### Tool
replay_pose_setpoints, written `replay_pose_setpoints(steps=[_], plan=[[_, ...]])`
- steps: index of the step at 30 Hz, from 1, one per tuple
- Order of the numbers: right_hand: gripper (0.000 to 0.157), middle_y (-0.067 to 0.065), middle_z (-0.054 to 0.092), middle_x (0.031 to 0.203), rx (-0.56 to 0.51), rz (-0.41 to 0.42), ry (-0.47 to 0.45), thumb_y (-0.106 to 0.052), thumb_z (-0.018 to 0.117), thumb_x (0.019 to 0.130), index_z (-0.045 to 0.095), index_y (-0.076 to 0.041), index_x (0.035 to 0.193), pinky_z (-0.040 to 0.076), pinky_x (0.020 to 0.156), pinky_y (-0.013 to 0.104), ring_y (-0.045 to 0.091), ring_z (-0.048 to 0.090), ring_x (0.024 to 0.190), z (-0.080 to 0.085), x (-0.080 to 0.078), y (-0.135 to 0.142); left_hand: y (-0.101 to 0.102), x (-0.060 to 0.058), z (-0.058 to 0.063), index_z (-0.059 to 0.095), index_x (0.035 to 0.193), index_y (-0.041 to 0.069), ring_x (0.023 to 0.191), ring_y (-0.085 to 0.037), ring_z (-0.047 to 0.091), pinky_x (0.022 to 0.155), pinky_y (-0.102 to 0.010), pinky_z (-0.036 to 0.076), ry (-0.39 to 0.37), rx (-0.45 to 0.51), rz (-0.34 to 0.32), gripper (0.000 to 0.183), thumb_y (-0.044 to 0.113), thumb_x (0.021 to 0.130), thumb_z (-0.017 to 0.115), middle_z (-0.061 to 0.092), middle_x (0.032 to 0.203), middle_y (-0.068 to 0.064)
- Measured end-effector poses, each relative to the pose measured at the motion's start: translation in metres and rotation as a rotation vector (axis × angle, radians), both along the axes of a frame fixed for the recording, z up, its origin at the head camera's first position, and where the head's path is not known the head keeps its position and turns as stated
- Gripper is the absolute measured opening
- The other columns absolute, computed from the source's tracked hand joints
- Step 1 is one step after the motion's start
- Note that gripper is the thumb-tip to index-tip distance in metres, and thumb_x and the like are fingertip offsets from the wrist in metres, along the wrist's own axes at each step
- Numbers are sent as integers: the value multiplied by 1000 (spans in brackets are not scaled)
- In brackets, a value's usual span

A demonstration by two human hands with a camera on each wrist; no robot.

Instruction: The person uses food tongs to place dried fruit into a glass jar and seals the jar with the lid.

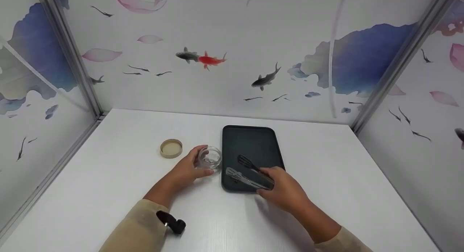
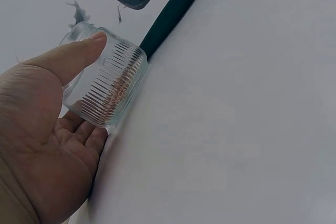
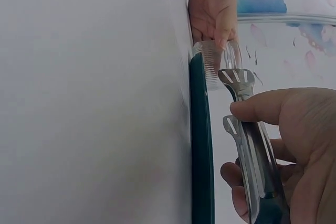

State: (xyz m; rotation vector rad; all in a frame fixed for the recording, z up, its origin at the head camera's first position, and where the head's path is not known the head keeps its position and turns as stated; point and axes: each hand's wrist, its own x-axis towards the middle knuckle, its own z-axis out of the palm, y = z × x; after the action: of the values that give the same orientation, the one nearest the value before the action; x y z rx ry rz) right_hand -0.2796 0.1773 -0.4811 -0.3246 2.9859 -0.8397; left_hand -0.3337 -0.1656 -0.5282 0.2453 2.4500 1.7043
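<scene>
My left hand (image 1: 186, 168) holds a clear ribbed glass jar (image 1: 210, 157), thumb on the near side and fingers round the back. Through the ribs in the left wrist view, small brownish bits show low in the jar (image 2: 107, 80). In my right hand (image 1: 286, 190) is a pair of metal tongs (image 3: 257, 166), gripped between thumb and fingers. Their slotted tips are spread apart above the dark green tray (image 1: 250, 139), pointing toward the jar. A tiny brownish speck (image 1: 235, 181) shows on the tray beneath the tongs; its kind cannot be made out.
Left of the jar lies a round tan lid (image 1: 171, 148) on the white table (image 1: 203, 215). Panels printed with fish and petals (image 1: 232, 34) enclose the back and sides, with metal posts at the corners. A black device (image 1: 172, 222) sits at the left sleeve.
</scene>
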Motion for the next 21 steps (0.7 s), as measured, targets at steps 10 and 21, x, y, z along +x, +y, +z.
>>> replay_pose_setpoints(steps=[10, 21], plan=[[70, -1, 67, 141, 22, -7, -34, -32, 93, 85, 65, -23, 148, 56, 110, 49, 19, 65, 129, -3, 2, 2, -1, 1, 0, 38, 164, 30, 162, -32, 38, 134, -51, 30, 20, 19, -17, 95, 34, 86, 92, 50, 167, -2], [65, -2, 69, 132, 38, 3, -67, -29, 93, 83, 69, -22, 144, 57, 103, 45, 14, 66, 113, -6, 2, 3, -1, 4, 4, 36, 164, 33, 163, -33, 35, 134, -52, 30, 7, 21, -23, 93, 34, 88, 91, 46, 169, 0]])
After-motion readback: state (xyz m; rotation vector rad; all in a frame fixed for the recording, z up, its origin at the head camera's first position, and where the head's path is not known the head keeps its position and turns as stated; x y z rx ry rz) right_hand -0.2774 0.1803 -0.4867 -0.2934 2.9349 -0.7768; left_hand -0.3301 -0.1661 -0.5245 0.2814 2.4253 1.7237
